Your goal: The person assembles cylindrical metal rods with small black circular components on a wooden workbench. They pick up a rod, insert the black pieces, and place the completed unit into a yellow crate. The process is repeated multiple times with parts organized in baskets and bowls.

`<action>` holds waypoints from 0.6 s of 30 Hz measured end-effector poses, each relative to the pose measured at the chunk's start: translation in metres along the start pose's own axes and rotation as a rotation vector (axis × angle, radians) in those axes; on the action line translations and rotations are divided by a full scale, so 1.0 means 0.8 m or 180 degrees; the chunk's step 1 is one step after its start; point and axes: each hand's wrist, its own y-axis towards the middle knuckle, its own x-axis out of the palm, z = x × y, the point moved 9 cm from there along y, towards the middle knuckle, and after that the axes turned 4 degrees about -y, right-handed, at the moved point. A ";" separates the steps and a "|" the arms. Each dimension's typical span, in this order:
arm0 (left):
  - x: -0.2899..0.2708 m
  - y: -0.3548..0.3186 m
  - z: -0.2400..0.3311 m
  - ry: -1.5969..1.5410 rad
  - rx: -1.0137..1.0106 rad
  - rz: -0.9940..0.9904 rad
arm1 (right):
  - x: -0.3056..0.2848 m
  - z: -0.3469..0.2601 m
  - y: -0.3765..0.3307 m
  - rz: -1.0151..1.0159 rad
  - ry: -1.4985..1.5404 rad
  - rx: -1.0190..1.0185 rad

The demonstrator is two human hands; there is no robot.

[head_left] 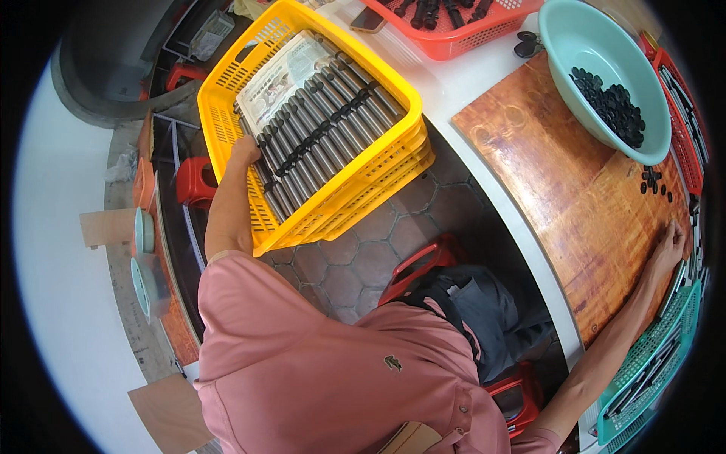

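R hand (668, 244) rests flat, fingers loose, on the wooden board (575, 189), holding nothing; teal basket (650, 363) just beside it. Loose black caps (655, 181) lie on the board past the hand, teal bowl (605, 68) w/ more caps beyond. L hand (243, 151), well apart from the board, reaches into the yellow crate (318, 121), touching grey metal rods (318, 129); can't tell if it grips one.
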 end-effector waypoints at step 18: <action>0.006 0.011 -0.023 -0.0229 -0.0061 -0.0076 | 0.006 0.004 0.001 0.0029 -0.0083 0.0018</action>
